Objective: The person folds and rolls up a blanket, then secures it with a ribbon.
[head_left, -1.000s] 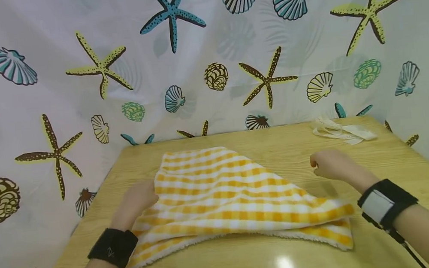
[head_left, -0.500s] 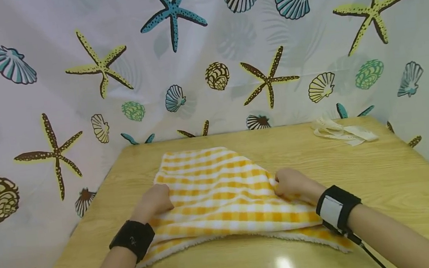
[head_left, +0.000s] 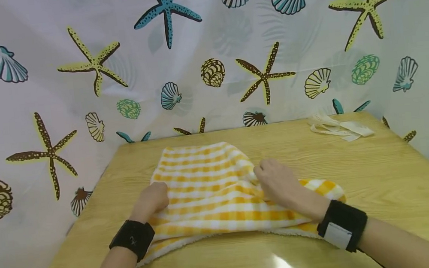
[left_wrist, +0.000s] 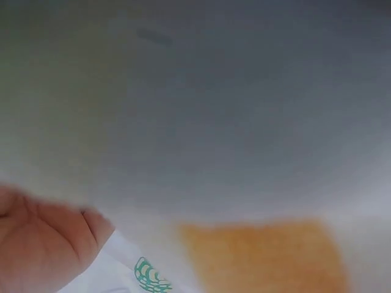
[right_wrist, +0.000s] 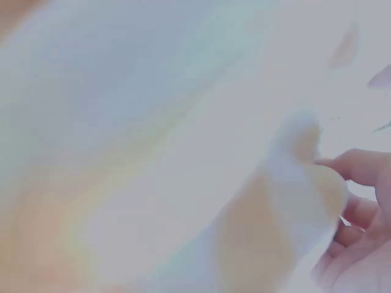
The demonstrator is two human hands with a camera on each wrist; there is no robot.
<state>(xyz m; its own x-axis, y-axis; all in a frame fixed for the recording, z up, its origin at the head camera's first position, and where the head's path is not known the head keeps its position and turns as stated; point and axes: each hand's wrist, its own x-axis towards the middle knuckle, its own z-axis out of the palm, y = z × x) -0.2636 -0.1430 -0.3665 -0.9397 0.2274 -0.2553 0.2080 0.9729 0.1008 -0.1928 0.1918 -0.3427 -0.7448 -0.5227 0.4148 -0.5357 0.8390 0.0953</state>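
Observation:
A yellow-and-white checked towel (head_left: 203, 182) lies rumpled across the middle of the table, its near edge folded under and fuzzy. My left hand (head_left: 153, 201) is at the towel's left edge with curled fingers and grips the cloth there. In the left wrist view, the towel (left_wrist: 263, 256) comes right up to the camera and covers the fingertips. On the other side, my right hand (head_left: 279, 184) pinches the right edge. The right wrist view shows thumb and fingers (right_wrist: 360, 168) closing on a fold of the towel (right_wrist: 256, 238). Behind that wrist the right corner bulges up.
A pale printed ribbon (head_left: 338, 128) lies loosely coiled at the back right of the wooden table (head_left: 377, 170). A white curtain (head_left: 189, 76) printed with starfish and shells hangs behind and along both sides. Both wrists wear black straps (head_left: 133, 240).
My right hand has moved left from beside the towel onto its right edge, gathering the cloth and drawing its right corner inward. The left hand shifted slightly right, then stayed there.

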